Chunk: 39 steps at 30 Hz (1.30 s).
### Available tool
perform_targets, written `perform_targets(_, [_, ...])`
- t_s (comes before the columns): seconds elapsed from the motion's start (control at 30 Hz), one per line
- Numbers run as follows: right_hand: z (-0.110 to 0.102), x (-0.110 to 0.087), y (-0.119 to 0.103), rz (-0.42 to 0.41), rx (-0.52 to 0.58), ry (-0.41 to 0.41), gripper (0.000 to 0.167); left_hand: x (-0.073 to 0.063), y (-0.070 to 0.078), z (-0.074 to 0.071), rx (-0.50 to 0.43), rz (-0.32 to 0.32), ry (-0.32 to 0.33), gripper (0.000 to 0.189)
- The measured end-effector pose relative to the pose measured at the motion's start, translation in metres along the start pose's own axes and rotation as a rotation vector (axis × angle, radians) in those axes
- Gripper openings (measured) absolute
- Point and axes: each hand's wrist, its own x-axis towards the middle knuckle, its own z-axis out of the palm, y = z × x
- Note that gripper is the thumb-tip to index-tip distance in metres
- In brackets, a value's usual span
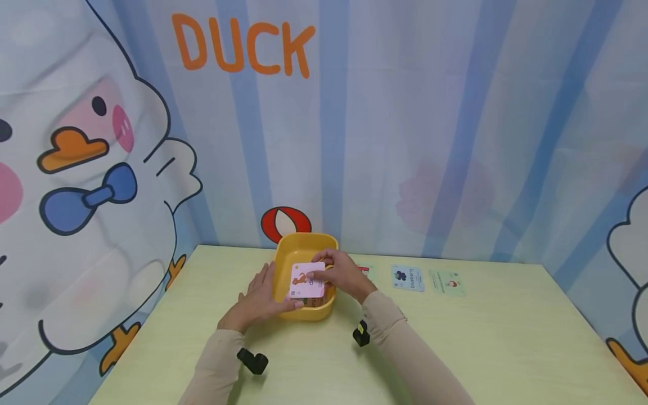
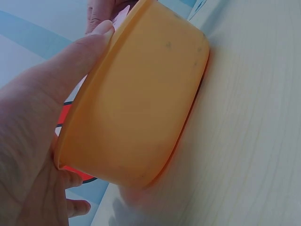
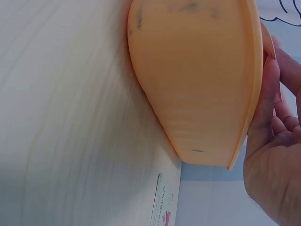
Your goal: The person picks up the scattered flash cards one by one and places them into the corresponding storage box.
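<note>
A yellow plastic bin (image 1: 305,315) stands on the table near its back edge. My left hand (image 1: 257,301) grips the bin's near-left side, the thumb on the rim and the fingers along the outside. Over the bin's right side, my right hand (image 1: 345,277) pinches a pink card (image 1: 306,289) by its right edge; it bears an orange animal and a word partly covered by the thumb. Beneath that card, a brown printed card (image 1: 316,302) shows inside the bin. The wrist views mostly show the bin's outer wall (image 2: 136,99), hiding its contents.
Right of the bin, a blue blueberry card (image 1: 408,278) and a pale green card (image 1: 448,283) lie on the table (image 1: 496,337). Another red and green card (image 1: 368,272) is partly behind my right hand. A striped duck-print curtain (image 1: 374,140) hangs behind the table.
</note>
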Motion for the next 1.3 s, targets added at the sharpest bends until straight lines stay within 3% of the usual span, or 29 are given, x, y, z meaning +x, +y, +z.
perform_targets(1.3, [0.0045,0.0021,0.0007,0.013,-0.007,0.011,0.042,0.0019,-0.0001,0.0019,-0.001,0.005,0.008,0.134])
